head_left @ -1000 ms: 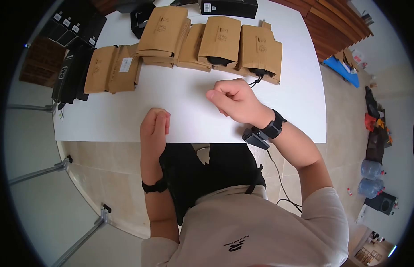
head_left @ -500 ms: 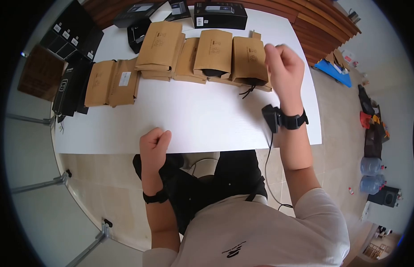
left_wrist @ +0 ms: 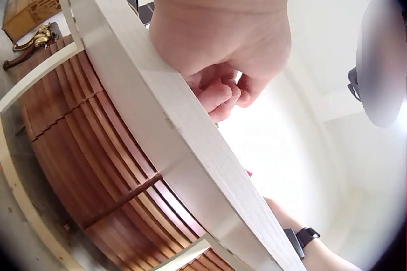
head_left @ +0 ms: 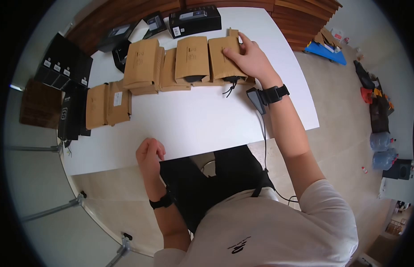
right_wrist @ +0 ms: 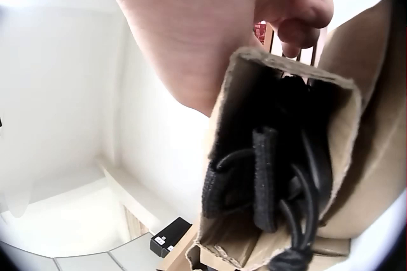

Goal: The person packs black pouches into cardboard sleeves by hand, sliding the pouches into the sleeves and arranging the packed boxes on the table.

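Note:
At the right end of a row of packages, my right hand (head_left: 253, 60) grips a brown cardboard box (head_left: 224, 60), thumb across its top face and fingers at its right edge. The right wrist view looks into the box's uncovered end, where black cables (right_wrist: 305, 201) and a dark strap (right_wrist: 264, 179) are packed; a cord (head_left: 230, 89) hangs out in the head view. My left hand (head_left: 149, 153) rests at the table's front edge, its fingers loosely curled around nothing. Beside the gripped box lies another brown box (head_left: 191, 58) with something black showing at its end.
More brown boxes (head_left: 140, 62) are stacked leftward along the white table (head_left: 193, 120). Black boxes (head_left: 195, 22) stand at the back and a black carton (head_left: 73, 109) at the left. From the right wrist camera a cable (head_left: 264, 138) trails down past the table edge.
My right hand first swung right and forward over the table, then came down onto the rightmost brown box. My left hand has stayed near the front edge. The head view has turned.

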`<state>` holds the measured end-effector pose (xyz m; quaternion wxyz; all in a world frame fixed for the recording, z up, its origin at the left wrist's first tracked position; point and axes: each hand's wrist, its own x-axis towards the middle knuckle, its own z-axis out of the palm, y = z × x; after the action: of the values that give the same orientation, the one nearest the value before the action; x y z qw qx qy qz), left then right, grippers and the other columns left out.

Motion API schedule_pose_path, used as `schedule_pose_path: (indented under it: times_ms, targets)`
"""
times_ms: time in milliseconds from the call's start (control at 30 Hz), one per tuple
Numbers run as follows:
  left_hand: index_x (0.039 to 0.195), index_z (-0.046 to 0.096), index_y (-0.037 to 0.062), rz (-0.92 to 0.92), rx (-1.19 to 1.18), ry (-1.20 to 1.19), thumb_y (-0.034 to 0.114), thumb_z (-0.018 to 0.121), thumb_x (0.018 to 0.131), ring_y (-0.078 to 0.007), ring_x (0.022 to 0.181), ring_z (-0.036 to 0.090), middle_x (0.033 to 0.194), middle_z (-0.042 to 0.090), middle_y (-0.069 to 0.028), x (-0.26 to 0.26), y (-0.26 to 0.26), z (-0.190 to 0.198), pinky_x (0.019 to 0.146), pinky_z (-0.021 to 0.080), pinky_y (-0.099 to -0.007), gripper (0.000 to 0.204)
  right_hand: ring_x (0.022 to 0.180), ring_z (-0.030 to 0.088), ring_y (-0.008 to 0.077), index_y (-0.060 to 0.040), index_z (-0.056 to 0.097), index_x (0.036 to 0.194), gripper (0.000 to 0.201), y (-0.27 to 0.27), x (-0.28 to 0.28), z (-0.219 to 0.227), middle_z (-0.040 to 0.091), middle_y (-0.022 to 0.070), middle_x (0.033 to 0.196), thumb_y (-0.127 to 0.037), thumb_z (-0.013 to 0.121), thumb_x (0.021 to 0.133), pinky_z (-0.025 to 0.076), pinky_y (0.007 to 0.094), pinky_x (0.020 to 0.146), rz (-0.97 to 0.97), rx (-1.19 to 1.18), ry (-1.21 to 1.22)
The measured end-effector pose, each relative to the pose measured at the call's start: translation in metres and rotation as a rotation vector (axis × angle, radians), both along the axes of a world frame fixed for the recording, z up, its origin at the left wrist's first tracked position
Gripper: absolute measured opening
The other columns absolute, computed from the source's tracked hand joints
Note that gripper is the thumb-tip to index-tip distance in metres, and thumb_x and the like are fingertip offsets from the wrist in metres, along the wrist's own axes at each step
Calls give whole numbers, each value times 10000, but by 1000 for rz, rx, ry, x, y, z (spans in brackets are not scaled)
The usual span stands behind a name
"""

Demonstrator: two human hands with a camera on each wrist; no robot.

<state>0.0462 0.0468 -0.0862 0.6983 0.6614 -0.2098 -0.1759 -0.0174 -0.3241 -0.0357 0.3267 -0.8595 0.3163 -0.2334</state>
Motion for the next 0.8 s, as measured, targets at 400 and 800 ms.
schedule_pose_path:
  times_ms: [400,800]
  targets:
    - [704,465,52,-29,38,-40,104,478,1002,-111,554,463,592,477,-24,-1,3,-3,539,361,-239,303,1003,656,311,48,512,1265,689,-7,1,-5,635,227,1103,-371,733,765,511,346,899,50,145,-143]
    - [732,475,46,-16,29,-29,64,494,984,-107,561,463,610,474,-16,-2,1,-5,536,363,-235,254,851,682,227,74,595,1114,651,-21,2,-12,678,191,980,-409,785,721,543,304,776,43,303,-213]
